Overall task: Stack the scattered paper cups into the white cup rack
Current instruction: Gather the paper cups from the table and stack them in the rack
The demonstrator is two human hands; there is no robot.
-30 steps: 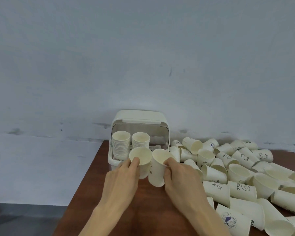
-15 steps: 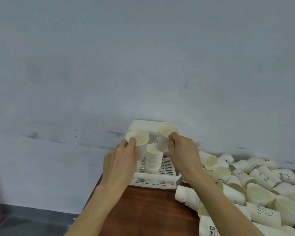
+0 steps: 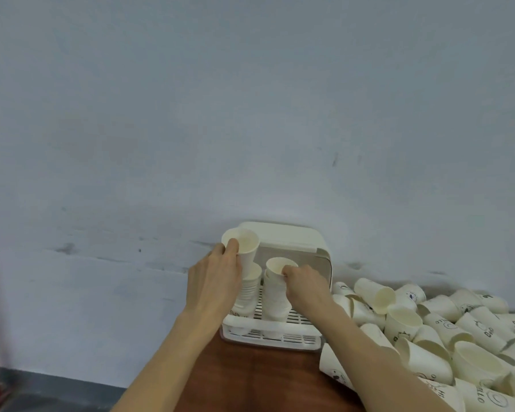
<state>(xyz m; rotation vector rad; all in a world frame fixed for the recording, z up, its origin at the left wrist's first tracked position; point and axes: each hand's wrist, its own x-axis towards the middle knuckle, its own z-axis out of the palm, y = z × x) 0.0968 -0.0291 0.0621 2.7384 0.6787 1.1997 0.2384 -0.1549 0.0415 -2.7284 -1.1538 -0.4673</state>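
Over the left stack [image 3: 249, 288] in the white cup rack [image 3: 283, 328], a cup [image 3: 243, 243] is gripped by the left hand [image 3: 216, 282]; rightward, another cup [image 3: 277, 267] is pinched by the right hand [image 3: 305, 285], seated on its stack; a tilted entry could topple either, while scattered cups [image 3: 446, 331] are left waiting

Cup rack [image 3: 292, 236]: off-white shell, slatted white floor with dark gaps between the slats. Stacked cups [image 3: 275, 298] in it: plain cream-white. Loose cups [image 3: 405, 321] on the right: same cream-white, several printed with small dark lettering and line doodles, one with a bluish mark. Table [image 3: 250, 379]: reddish-brown. Wall [image 3: 250, 114]: pale grey-blue, with dark scuffs and streaks low down.
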